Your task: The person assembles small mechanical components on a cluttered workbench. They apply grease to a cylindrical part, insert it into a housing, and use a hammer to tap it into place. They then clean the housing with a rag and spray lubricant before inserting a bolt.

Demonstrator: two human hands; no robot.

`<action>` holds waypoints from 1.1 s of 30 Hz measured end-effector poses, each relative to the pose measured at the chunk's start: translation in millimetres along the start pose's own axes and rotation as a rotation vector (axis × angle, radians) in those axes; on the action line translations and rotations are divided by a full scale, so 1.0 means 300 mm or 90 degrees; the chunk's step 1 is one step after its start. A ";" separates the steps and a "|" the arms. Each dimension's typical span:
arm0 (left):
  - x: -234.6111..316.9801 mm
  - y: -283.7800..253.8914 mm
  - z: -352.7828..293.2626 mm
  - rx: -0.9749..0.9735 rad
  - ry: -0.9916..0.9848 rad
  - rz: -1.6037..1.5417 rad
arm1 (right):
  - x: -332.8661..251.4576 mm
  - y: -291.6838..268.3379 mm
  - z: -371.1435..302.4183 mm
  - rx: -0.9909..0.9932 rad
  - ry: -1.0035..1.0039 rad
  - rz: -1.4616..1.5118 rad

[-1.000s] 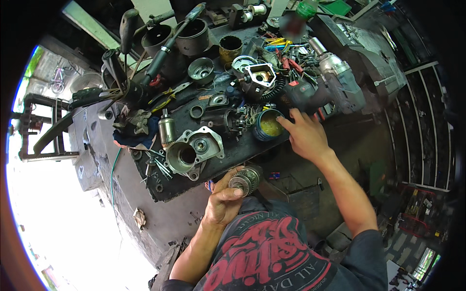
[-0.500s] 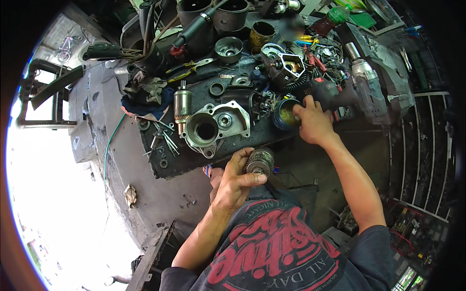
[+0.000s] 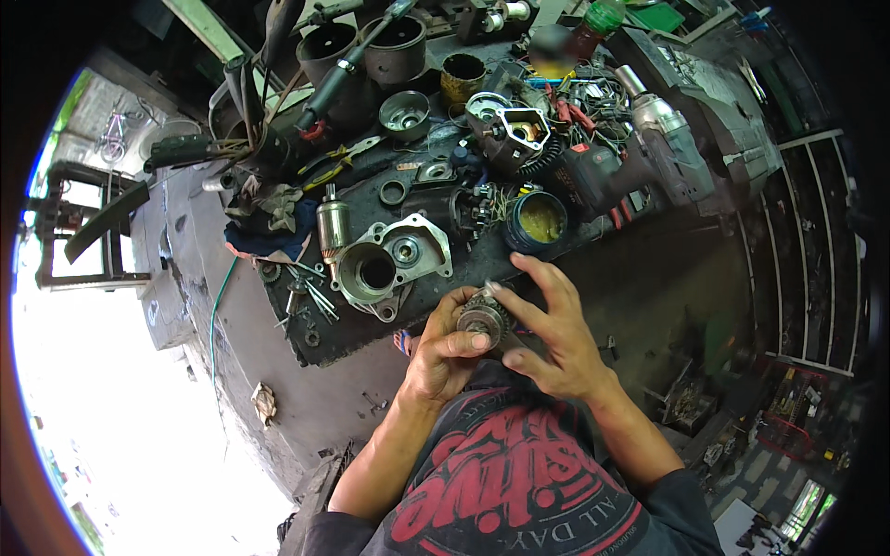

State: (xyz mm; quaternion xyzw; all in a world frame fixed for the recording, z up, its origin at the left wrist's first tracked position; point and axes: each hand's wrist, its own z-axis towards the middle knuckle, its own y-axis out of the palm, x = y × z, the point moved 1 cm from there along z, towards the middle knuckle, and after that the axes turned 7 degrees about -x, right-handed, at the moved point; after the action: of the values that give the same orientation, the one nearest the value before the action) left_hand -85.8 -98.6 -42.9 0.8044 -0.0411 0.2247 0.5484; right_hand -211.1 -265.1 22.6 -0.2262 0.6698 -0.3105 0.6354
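My left hand point(image 3: 439, 360) is closed around a greasy metal gear assembly point(image 3: 486, 318), holding it in front of my shirt. Close to its right side is my right hand point(image 3: 562, 345), fingers spread, one fingertip at the gear's upper edge. A pale dab that looks like grease shows on that fingertip. Beyond the right hand, a dark blue tub point(image 3: 515, 233) holds yellowish grease point(image 3: 541, 219). A cast metal housing point(image 3: 423, 248) with a round bore lies on the bench ahead of my left hand. Left of it stands a motor armature point(image 3: 333, 224).
Bolts point(image 3: 319, 295) and small gears lie at the bench's near left corner. Yellow-handled pliers point(image 3: 326, 170) rest farther back. A cordless impact wrench point(image 3: 660, 153) lies at the right, beside tangled wires. Metal cups point(image 3: 404, 115) and an open motor part point(image 3: 519, 130) crowd the back.
My right hand has left the grease tub and come down to the gear assembly, its fingers spreading. My left hand still holds the gear. The view has shifted slightly.
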 end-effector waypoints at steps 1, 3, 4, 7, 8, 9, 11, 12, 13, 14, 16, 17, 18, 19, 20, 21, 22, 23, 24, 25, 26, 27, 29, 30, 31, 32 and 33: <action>0.004 0.004 0.004 -0.011 0.003 -0.003 | -0.018 -0.027 -0.009 0.022 -0.015 0.037; 0.018 0.015 0.006 -0.036 0.015 0.001 | -0.043 -0.080 -0.006 0.089 -0.061 0.190; 0.028 0.021 0.007 -0.050 0.012 -0.008 | -0.041 -0.098 0.006 0.088 -0.030 0.233; 0.053 0.046 0.006 -0.106 -0.045 0.008 | 0.022 -0.084 0.077 0.051 0.025 0.360; 0.057 0.055 0.006 -0.126 -0.062 0.008 | 0.062 -0.058 0.106 -0.011 0.015 0.407; 0.059 0.062 0.004 -0.145 -0.077 0.008 | 0.099 -0.026 0.118 -0.097 0.023 0.556; 0.053 0.074 -0.001 -0.149 -0.084 0.021 | 0.169 0.025 0.123 -0.204 0.021 0.681; 0.046 0.077 -0.003 -0.139 -0.077 0.001 | 0.190 0.045 0.116 -0.183 0.007 0.686; 0.036 0.078 -0.008 -0.120 -0.073 -0.025 | 0.201 0.060 0.101 -0.164 -0.005 0.693; 0.026 0.077 -0.011 -0.100 -0.068 -0.053 | 0.197 0.069 0.077 -0.147 -0.017 0.700; 0.001 0.073 -0.018 -0.082 -0.036 -0.107 | 0.157 0.074 0.024 -0.065 -0.027 0.574; -0.008 0.069 -0.019 -0.081 -0.018 -0.131 | 0.125 0.072 -0.002 -0.017 -0.028 0.477; -0.016 0.064 -0.020 -0.078 -0.009 -0.157 | 0.094 0.066 -0.024 0.013 0.019 0.359; -0.021 0.059 -0.022 -0.079 0.004 -0.181 | 0.060 0.060 -0.047 0.043 0.028 0.272; -0.025 0.053 -0.022 -0.081 0.018 -0.205 | 0.033 0.048 -0.060 0.079 -0.026 0.242; -0.026 0.047 -0.026 -0.054 0.009 -0.190 | 0.013 0.038 -0.066 0.093 -0.048 0.197; -0.029 0.044 -0.027 -0.048 -0.001 -0.199 | -0.002 0.029 -0.065 0.131 -0.106 0.155; -0.032 0.042 -0.028 -0.040 -0.012 -0.198 | -0.010 0.025 -0.057 0.180 -0.133 0.146; -0.035 0.042 -0.028 -0.030 -0.024 -0.203 | -0.012 0.019 -0.050 0.192 -0.088 0.112; -0.042 0.044 -0.024 -0.017 -0.016 -0.182 | -0.013 0.023 -0.036 0.168 -0.021 0.046; -0.047 0.046 -0.019 -0.012 -0.004 -0.172 | -0.015 0.022 -0.029 0.148 0.043 -0.027; -0.055 0.050 -0.014 -0.006 0.015 -0.168 | -0.021 0.026 -0.028 0.091 0.084 -0.125; -0.067 0.053 -0.007 0.043 0.020 -0.144 | -0.051 0.020 -0.042 0.087 0.046 -0.199; -0.069 0.056 -0.002 0.021 0.017 -0.139 | -0.069 0.018 -0.052 0.067 0.026 -0.219; -0.066 0.057 -0.001 0.002 0.018 -0.134 | -0.083 0.000 -0.071 0.115 -0.019 -0.205; -0.061 0.058 -0.003 -0.014 0.019 -0.129 | -0.095 -0.016 -0.086 0.172 -0.070 -0.171; -0.050 0.057 -0.003 -0.041 -0.005 -0.114 | -0.083 -0.031 -0.083 0.136 -0.019 -0.053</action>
State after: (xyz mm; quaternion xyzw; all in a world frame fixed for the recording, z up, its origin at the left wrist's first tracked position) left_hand -104.9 -107.2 -34.1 0.7877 0.0219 0.1701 0.5917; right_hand -234.3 -251.0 46.9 -0.1890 0.6136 -0.4028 0.6523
